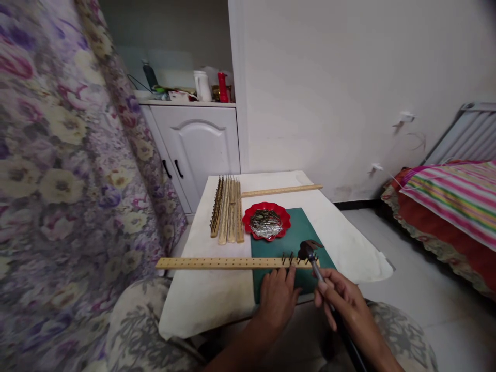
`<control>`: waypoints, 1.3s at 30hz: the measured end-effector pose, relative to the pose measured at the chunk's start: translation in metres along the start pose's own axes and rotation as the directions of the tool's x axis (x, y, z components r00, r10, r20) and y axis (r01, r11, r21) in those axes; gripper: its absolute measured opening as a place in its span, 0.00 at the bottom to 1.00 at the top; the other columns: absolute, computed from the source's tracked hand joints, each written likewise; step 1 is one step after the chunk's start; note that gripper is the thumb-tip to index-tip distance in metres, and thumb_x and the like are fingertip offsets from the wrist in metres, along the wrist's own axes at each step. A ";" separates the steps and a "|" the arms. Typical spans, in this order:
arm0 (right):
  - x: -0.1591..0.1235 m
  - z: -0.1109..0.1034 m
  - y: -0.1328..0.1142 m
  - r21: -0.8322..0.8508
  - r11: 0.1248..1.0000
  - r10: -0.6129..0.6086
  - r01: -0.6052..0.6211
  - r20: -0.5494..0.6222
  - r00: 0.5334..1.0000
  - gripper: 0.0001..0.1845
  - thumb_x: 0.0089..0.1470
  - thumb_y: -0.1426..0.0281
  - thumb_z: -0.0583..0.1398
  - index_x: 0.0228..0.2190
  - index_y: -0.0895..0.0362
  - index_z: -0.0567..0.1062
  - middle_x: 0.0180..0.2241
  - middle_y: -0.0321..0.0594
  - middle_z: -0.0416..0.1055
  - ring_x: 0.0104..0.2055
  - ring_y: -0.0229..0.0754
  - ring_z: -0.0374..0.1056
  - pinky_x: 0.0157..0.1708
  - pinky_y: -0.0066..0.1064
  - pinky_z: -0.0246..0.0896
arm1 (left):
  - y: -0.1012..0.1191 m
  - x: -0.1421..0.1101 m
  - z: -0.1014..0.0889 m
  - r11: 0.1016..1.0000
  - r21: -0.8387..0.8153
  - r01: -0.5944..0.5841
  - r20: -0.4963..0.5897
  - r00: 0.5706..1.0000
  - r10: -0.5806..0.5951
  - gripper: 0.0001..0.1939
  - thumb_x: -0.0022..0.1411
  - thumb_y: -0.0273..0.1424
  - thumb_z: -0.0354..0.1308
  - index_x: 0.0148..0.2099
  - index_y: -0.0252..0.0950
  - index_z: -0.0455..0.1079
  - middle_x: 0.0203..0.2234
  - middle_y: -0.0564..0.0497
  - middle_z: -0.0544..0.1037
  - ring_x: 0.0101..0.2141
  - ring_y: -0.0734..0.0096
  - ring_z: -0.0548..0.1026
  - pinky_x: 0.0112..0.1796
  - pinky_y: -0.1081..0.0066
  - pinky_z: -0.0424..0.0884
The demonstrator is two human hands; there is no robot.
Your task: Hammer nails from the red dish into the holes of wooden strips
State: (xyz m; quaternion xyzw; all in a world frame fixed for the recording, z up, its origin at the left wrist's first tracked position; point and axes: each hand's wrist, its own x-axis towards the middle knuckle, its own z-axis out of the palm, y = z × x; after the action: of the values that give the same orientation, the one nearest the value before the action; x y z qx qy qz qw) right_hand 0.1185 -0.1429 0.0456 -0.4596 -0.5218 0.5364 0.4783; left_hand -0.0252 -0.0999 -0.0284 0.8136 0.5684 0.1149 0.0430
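Observation:
My right hand (343, 299) is closed around the handle of a claw hammer (309, 252), whose head is over the right end of a long wooden strip (220, 263). Several dark nails (291, 256) stand up from that end, while rows of small holes run along the rest. With fingers stretched out, my left hand (278, 295) lies against the strip's near edge, just below the nails. Beneath the strip's right part is a green mat (300, 227). A red scalloped dish (287, 221) full of loose nails (266, 223) sits on the mat's far left corner.
Several nail-studded wooden strips (229, 212) lie side by side left of the dish. Another strip (282, 190) lies along the far side of the white table (209, 294). A floral curtain (77, 181) hangs at left, a cabinet (201, 137) stands behind, and a bed (457, 206) is at right.

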 end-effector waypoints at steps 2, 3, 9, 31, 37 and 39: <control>-0.004 -0.008 -0.003 0.011 1.000 -0.004 0.005 -0.039 0.999 0.12 0.58 0.61 0.54 0.38 0.58 0.67 0.22 0.32 0.69 0.11 0.27 0.55 0.12 0.21 0.45 | -0.001 -0.002 -0.002 1.000 -0.009 -0.019 0.011 1.000 0.019 0.27 0.59 0.38 0.54 0.60 0.42 0.56 0.41 0.45 0.71 0.41 0.56 0.69 0.41 0.59 0.65; -0.005 -0.013 -0.003 0.020 1.000 -0.004 0.005 -0.057 0.998 0.13 0.58 0.61 0.55 0.39 0.58 0.67 0.22 0.33 0.69 0.11 0.27 0.55 0.12 0.21 0.45 | -0.003 -0.004 -0.004 0.999 -0.017 -0.037 0.015 0.999 0.037 0.27 0.59 0.38 0.54 0.60 0.42 0.56 0.41 0.46 0.72 0.41 0.57 0.69 0.41 0.59 0.65; 0.000 -0.054 0.020 0.187 0.982 0.014 0.009 -0.119 0.993 0.14 0.55 0.63 0.58 0.41 0.58 0.68 0.23 0.34 0.69 0.12 0.27 0.54 0.12 0.22 0.48 | -0.049 -0.014 -0.030 0.997 -0.035 -0.067 -0.101 0.993 0.064 0.17 0.62 0.31 0.51 0.53 0.40 0.63 0.41 0.47 0.71 0.41 0.61 0.68 0.42 0.62 0.65; 0.113 -0.117 0.008 0.443 0.880 -0.141 0.172 -0.103 0.985 0.10 0.52 0.69 0.60 0.38 0.60 0.74 0.22 0.34 0.70 0.11 0.24 0.53 0.10 0.18 0.46 | -0.096 0.031 -0.028 1.000 -0.018 -0.003 -0.010 1.000 0.002 0.14 0.62 0.30 0.50 0.49 0.40 0.68 0.41 0.47 0.70 0.41 0.63 0.67 0.41 0.65 0.62; 0.095 -0.103 0.010 0.471 0.878 -0.076 0.083 -0.035 0.997 0.13 0.50 0.65 0.61 0.38 0.58 0.72 0.21 0.32 0.68 0.09 0.22 0.46 0.09 0.19 0.39 | -0.075 0.044 -0.022 1.000 -0.010 0.027 -0.031 0.999 -0.027 0.13 0.60 0.28 0.52 0.48 0.40 0.68 0.39 0.48 0.70 0.40 0.63 0.67 0.39 0.65 0.64; 0.088 -0.093 0.011 0.460 0.888 -0.039 0.023 0.027 0.999 0.15 0.49 0.62 0.62 0.37 0.58 0.70 0.18 0.30 0.66 0.07 0.22 0.43 0.08 0.19 0.36 | -0.072 0.045 -0.021 0.999 -0.015 0.036 -0.035 0.999 -0.036 0.14 0.59 0.29 0.53 0.48 0.39 0.68 0.38 0.48 0.71 0.40 0.62 0.68 0.39 0.64 0.64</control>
State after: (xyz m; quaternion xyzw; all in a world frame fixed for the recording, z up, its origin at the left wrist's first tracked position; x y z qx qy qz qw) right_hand 0.2001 -0.0445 0.0320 -0.3155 -0.3957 0.6449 0.5726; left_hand -0.0810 -0.0343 -0.0166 0.8007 0.5828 0.1327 0.0408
